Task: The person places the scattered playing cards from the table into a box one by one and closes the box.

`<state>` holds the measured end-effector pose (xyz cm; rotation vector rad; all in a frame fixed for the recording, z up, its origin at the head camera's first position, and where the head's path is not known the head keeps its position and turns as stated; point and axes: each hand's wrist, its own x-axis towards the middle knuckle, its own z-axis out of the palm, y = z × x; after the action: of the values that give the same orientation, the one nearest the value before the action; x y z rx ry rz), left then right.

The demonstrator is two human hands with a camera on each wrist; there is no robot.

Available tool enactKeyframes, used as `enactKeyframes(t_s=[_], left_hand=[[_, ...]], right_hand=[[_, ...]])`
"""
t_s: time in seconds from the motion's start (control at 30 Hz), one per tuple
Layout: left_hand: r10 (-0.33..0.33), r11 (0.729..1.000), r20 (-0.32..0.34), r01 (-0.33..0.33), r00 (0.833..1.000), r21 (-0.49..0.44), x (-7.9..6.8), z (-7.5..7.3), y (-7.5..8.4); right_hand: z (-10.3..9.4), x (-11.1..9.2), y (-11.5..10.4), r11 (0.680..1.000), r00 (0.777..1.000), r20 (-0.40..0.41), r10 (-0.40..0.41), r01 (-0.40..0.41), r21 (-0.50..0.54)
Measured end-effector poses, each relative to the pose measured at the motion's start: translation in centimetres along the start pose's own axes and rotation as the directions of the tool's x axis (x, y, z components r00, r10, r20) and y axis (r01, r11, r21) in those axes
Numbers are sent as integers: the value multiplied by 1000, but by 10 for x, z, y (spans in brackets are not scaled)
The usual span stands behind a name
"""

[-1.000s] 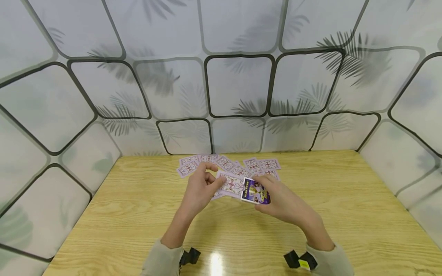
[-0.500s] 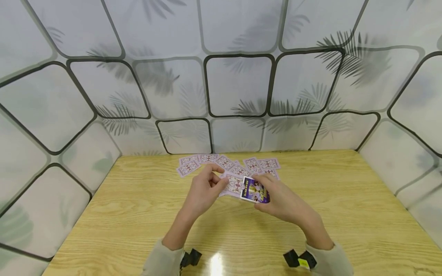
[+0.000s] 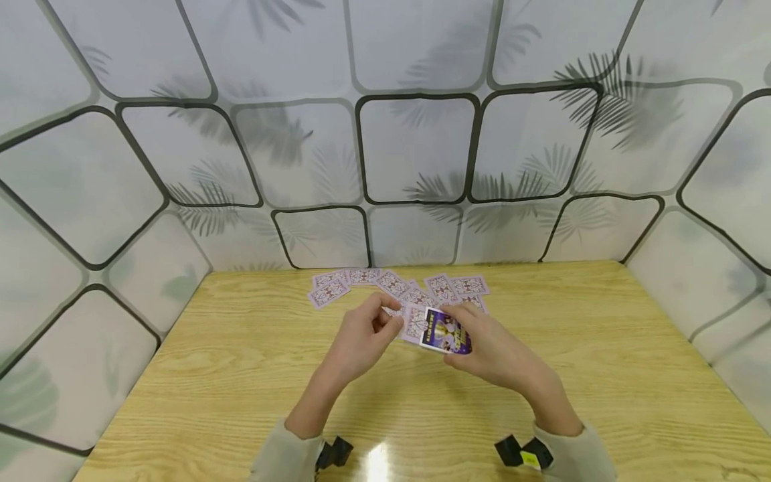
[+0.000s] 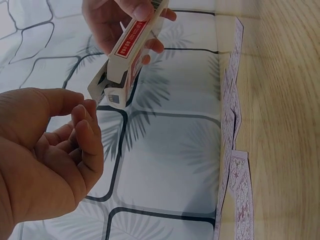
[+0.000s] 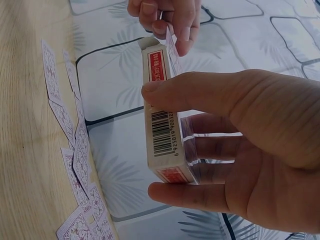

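Note:
My right hand point(image 3: 496, 348) grips a purple card box point(image 3: 444, 333) with a gold picture on its front. In the right wrist view, my thumb lies across the narrow barcode side of the box point(image 5: 162, 132). My left hand point(image 3: 358, 338) pinches the edge of a playing card point(image 3: 413, 324) between thumb and fingertips. The card's far end is hidden in the box's open mouth. From the left wrist, the open flap point(image 4: 98, 82) shows right at my left fingertips. The card point(image 5: 173, 52) also shows edge-on in the right wrist view.
Several loose playing cards point(image 3: 328, 293) lie back up along the rear of the wooden table point(image 3: 241, 375), some overlapping. A patterned fabric wall point(image 3: 415, 154) stands behind the table and on both sides. A black wrist camera point(image 3: 524, 453) sits on each sleeve.
My left hand has moved right, toward the box, with the card. Less of the card shows outside the box now. My right hand and the box have stayed almost still.

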<state>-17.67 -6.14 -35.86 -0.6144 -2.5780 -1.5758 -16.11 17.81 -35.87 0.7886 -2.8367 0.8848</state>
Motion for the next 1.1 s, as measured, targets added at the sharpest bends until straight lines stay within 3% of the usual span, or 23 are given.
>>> enactKeyframes(t_s=[0.47,0.8,1.1], left_hand=[[34,998,58,-37,998,51,-5,-3,-3],[123,986,152,-138,981,95,-7,0,3],[131,979,193,-157,973,131,-9,0,5]], right_hand=[[0,2,-1,1000,1000,-14,11,-11,0],[1,1,0,999,999,-24,25,-25,23],[0,1,0,999,1000,-10,29,-28,37]])
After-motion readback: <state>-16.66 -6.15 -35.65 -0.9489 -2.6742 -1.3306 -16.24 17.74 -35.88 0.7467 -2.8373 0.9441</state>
